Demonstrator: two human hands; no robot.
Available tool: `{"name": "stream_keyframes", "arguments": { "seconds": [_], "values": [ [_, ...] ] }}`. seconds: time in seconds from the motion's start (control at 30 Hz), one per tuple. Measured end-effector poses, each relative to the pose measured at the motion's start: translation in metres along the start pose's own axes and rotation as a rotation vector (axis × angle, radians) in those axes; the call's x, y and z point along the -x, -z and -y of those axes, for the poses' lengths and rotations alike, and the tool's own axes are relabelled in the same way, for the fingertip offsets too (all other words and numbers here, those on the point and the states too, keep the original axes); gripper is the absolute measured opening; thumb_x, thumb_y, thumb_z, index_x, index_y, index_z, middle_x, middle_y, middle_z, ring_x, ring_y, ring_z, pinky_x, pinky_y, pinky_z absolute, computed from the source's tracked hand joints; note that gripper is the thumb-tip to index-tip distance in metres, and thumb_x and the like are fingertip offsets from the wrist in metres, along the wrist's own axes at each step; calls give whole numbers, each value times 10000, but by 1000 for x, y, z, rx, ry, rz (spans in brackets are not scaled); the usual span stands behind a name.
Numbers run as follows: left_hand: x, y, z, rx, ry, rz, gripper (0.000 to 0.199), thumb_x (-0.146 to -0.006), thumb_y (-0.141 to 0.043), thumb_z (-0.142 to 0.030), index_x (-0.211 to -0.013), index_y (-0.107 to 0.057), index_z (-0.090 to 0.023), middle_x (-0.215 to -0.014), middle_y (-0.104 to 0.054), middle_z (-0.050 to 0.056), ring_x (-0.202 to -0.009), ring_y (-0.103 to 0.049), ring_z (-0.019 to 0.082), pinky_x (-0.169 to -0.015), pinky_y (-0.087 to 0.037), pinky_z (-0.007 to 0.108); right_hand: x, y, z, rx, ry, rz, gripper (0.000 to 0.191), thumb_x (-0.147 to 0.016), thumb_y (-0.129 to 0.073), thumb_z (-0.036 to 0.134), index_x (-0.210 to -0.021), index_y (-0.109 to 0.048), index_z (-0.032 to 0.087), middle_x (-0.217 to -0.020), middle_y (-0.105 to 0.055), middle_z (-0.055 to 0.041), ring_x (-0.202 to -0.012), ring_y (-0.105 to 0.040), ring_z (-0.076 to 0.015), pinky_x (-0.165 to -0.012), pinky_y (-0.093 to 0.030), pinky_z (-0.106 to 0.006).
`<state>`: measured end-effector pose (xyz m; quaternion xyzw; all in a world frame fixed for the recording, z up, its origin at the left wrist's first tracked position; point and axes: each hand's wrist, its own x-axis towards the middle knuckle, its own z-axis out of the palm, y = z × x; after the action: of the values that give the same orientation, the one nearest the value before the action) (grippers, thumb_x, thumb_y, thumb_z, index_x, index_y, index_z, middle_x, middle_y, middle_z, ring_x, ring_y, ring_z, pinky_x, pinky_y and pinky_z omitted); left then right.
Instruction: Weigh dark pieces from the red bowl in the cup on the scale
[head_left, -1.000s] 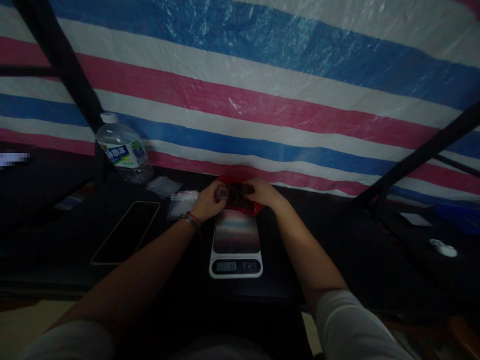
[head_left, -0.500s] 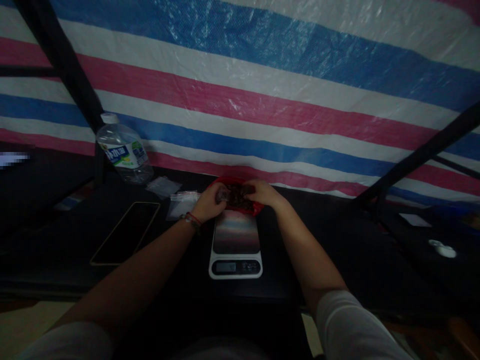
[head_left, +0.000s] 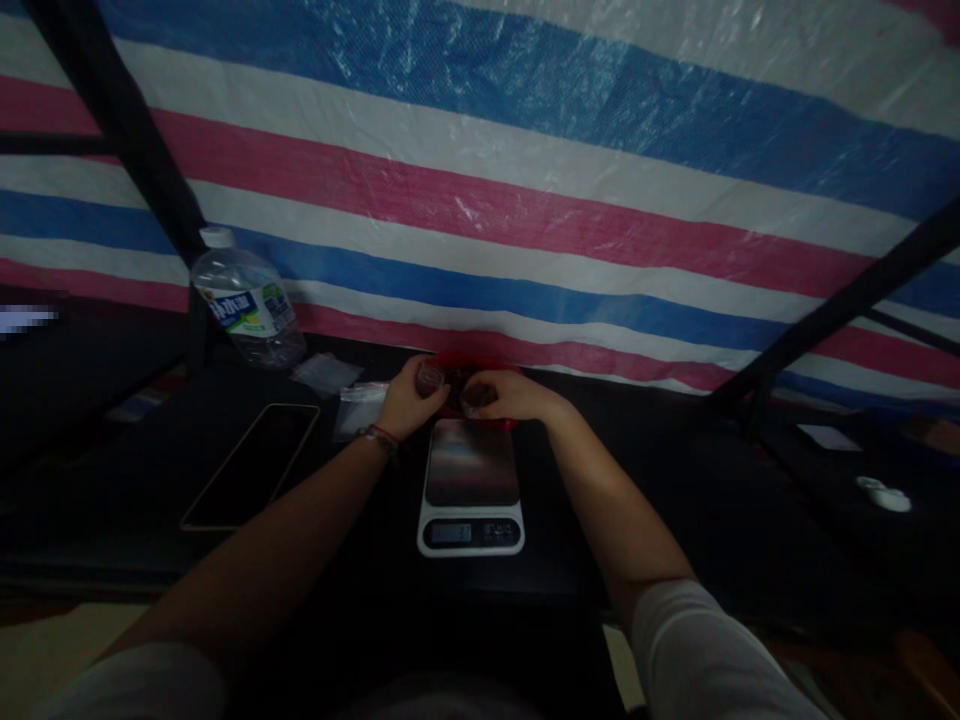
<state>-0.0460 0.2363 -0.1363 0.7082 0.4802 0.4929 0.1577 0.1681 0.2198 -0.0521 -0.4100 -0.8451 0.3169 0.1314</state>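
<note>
A red container with dark brown pieces in it is at the far end of a white kitchen scale. At the container's left side my left hand is closed around a small clear plastic bag. My right hand reaches over the container from the right, its fingers curled round dark brown pieces at what looks like clear plastic. The scale's metal plate shows in front of both hands. Its display is lit, but the digits are too dim to read surely.
To the left lie a phone and flat clear zip bags, with a large clear bottle behind them. A small white object rests far right. Dark metal bars and a striped sheet stand behind the black surface.
My right hand has moved left and inward, toward the left hand, its fingers now gathered round dark pieces. My left hand has shifted slightly left with the clear bag. The display digits have changed.
</note>
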Motion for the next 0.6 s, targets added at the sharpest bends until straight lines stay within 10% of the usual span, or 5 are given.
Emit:
{"name": "stream_keyframes", "arguments": {
  "seconds": [0.6],
  "values": [
    [-4,4,-1,116,-4,-131,400,-795,-577,-341,-1157,-521,-181,-933,-657,49,-858,-649,184,-828,-524,341,1,-12,10,247,-9,356,543,-603,-796,238,-1107,-609,161,-990,-668,-45,-853,-613,-175,-676,-432,-229]
  ]
}}
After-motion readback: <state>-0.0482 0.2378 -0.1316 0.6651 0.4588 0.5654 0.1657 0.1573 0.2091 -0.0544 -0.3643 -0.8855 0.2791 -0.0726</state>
